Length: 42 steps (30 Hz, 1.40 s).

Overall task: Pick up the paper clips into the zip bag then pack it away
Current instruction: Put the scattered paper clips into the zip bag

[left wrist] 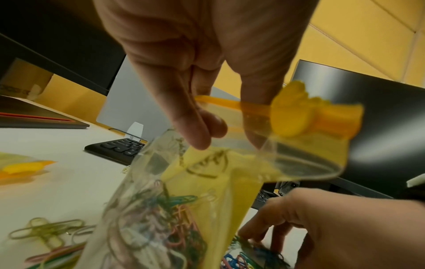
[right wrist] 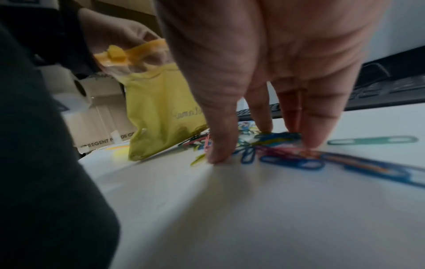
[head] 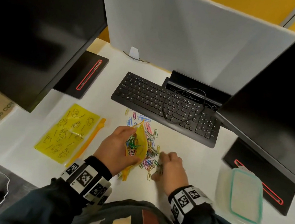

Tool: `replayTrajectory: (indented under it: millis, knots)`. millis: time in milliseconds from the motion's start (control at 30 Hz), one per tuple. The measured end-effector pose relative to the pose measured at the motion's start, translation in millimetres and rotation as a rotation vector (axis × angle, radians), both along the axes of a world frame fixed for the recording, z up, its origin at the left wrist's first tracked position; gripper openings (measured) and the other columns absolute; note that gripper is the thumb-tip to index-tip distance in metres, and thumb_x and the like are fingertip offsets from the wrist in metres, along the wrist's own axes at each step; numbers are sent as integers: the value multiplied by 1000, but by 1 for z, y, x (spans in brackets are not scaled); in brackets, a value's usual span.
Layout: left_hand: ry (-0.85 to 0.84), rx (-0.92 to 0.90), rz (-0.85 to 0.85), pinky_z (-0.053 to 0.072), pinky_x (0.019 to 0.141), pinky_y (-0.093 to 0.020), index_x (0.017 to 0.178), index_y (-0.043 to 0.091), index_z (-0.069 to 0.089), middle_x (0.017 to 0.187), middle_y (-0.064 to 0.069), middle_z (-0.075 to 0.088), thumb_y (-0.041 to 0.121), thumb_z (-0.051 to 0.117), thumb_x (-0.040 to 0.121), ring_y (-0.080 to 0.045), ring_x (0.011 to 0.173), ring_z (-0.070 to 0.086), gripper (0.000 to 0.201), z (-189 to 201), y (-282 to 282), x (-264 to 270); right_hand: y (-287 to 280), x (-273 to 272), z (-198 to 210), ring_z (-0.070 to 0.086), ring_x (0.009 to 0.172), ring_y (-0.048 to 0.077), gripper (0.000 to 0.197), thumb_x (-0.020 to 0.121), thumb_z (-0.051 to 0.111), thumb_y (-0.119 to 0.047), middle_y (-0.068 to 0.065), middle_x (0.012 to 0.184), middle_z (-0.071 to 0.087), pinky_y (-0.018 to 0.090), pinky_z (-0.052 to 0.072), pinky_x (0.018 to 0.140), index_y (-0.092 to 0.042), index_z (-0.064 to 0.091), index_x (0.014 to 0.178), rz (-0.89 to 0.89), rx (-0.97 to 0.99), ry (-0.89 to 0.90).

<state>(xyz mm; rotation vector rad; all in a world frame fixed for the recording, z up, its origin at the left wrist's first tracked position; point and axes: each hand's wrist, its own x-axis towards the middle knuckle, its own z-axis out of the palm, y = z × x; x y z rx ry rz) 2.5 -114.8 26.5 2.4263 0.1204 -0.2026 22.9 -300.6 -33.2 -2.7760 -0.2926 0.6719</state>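
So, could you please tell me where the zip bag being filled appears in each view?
Head: zip bag at centre, held by the left hand.
Left wrist: lower centre, hanging below the fingers.
Right wrist: left of centre.
Shared landmark: the black keyboard, behind the bag in all three.

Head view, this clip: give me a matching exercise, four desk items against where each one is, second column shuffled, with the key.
Items:
1. Yellow zip bag partly filled with paper clips
2. Second yellow zip bag with line drawings
3. Pile of loose coloured paper clips
4. Clear plastic container with teal-rimmed lid

Places:
A. Flat on the desk, left of both hands
B. On the desk under the right hand's fingertips
C. Near the desk's right edge
D. Held open in the left hand

Pairs: 1-D, 2-A, 3-B, 4-C
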Motion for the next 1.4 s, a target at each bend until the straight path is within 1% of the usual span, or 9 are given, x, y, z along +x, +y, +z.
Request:
replayTrajectory:
  millis: [200, 367, 467, 567, 767, 900, 1100, 1267, 1400]
  knots:
    - [9, 14, -1, 42, 85, -23, 133, 18, 39, 136, -1, 41, 28, 78, 64, -29, 92, 59, 80, 2, -3, -1, 4, 7, -2, 55, 99, 28, 26, 85, 44, 1, 11, 108, 56, 32, 45, 78, -7, 58, 106, 71, 27, -70]
    - [39, 3, -35, 45, 88, -28, 136, 19, 33, 138, 0, 35, 29, 81, 61, -28, 93, 58, 90, 0, -8, -2, -9, 20, 14, 59, 59, 12, 26, 75, 56, 10, 4, 72, 65, 13, 50, 55, -13, 68, 72, -321, 345, -7]
    - [30, -3, -45, 43, 95, -28, 137, 19, 31, 139, 0, 34, 29, 81, 60, -24, 105, 55, 92, -2, -10, -2, -7, 27, 49, 59, 51, 12, 29, 72, 70, 5, 1, 60, 64, 23, 56, 57, -21, 66, 60, -497, 677, -4]
    - [14, -20, -49, 36, 99, -23, 137, 17, 31, 138, -1, 34, 27, 81, 59, -16, 120, 44, 93, -6, -12, 0, 16, 29, 80, 62, 52, 17, 17, 70, 73, 3, 9, 65, 66, 33, 58, 59, -13, 69, 67, -444, 842, 23]
    - [-9, -35, -40, 35, 97, -21, 135, 15, 32, 137, -4, 36, 24, 80, 58, -18, 120, 45, 91, -7, -12, -2, 44, 23, 79, 61, 67, 14, 18, 70, 77, -13, -1, 75, 66, 36, 57, 73, -21, 72, 86, -269, 738, 74]
    - [14, -23, -37, 38, 97, -23, 136, 19, 31, 139, 0, 33, 28, 81, 59, -17, 115, 48, 92, -8, -10, -2, 11, 31, 66, 65, 77, 22, 28, 79, 70, -21, 0, 89, 67, 36, 56, 75, -26, 65, 106, -415, 733, -11]
    - [27, -19, -47, 45, 90, -27, 135, 19, 33, 138, 1, 35, 29, 82, 59, -21, 98, 56, 91, -5, -10, 0, -50, -6, 13, 56, 95, 23, 44, 77, 70, -17, 7, 107, 59, 21, 37, 75, -15, 48, 114, -219, 11, 163]
    - [1, -12, -41, 38, 97, -24, 135, 19, 33, 137, -1, 37, 28, 82, 59, -17, 117, 45, 90, -7, -8, 0, -24, 2, 0, 61, 95, 25, 16, 86, 57, -10, 10, 102, 67, 27, 47, 83, -10, 61, 101, -186, 121, 53]
    - [-17, -17, -18, 34, 95, -19, 134, 18, 34, 136, -2, 37, 28, 81, 59, -16, 119, 44, 89, -4, -3, 0, -4, 7, 2, 57, 104, 25, 31, 84, 60, -25, 6, 112, 58, 30, 46, 86, -12, 60, 112, -138, 216, 9]
